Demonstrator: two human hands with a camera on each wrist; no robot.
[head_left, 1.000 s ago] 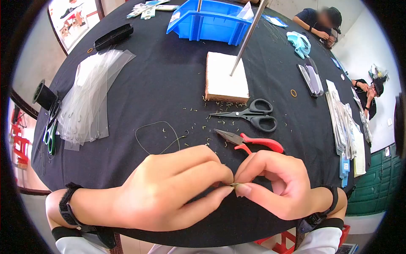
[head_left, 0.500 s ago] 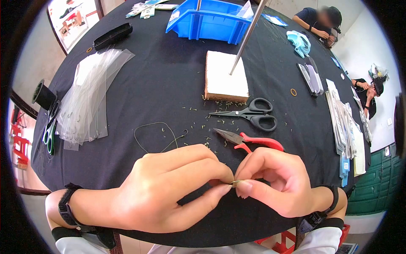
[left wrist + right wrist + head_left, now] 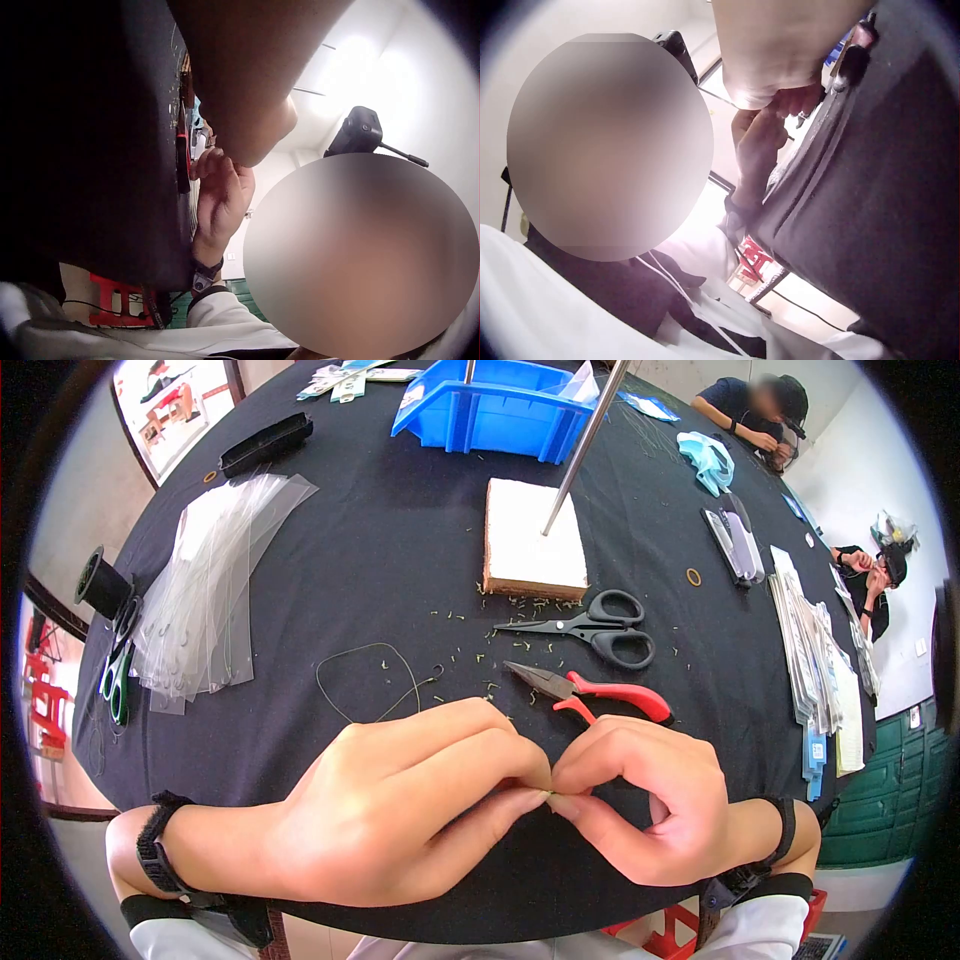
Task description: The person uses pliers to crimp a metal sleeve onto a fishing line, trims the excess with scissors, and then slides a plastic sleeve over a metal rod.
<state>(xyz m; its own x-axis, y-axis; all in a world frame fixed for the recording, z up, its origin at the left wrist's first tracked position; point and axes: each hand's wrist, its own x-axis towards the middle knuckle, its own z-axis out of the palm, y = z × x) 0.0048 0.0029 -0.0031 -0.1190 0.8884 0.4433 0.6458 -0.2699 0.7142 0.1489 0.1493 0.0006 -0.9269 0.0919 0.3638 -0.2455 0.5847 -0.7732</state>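
Reference: white-topped block (image 3: pixel 535 555), a metal rod (image 3: pixel 578 460) rising from it. All places as seen in the head view.

Hands: both are on the near side of the block, well apart from it, fingertips meeting. Left hand (image 3: pixel 378 815): narrow pinch, thumb against forefinger, on a small greenish piece (image 3: pixel 549 794). Right hand (image 3: pixel 682 785): fingers curled, thumb tip and forefinger pinching the same piece. Piece mostly covered by the fingertips; too small to identify.

Near side of block: black scissors (image 3: pixel 585 626) just beside it; red-handled pliers (image 3: pixel 622 694) a little farther out; pale clippings (image 3: pixel 490 684) scattered. Near-left of block: loop of thin line (image 3: pixel 384 645) with a hook (image 3: pixel 437 672) at its end. Left of block, well apart: clear sleeves (image 3: pixel 215 590). Far side: blue bin (image 3: pixel 490 422). Right: stapler (image 3: pixel 738 542).

View comparison: only the head view shows the pinched piece. In the left wrist view the near arm and hand cover the contact; the underside of the right hand shows, plus a black fitting (image 3: pixel 360 131) with a projecting handle, outside the head view. In the right wrist view the contact is likewise covered; grip cannot be judged there.
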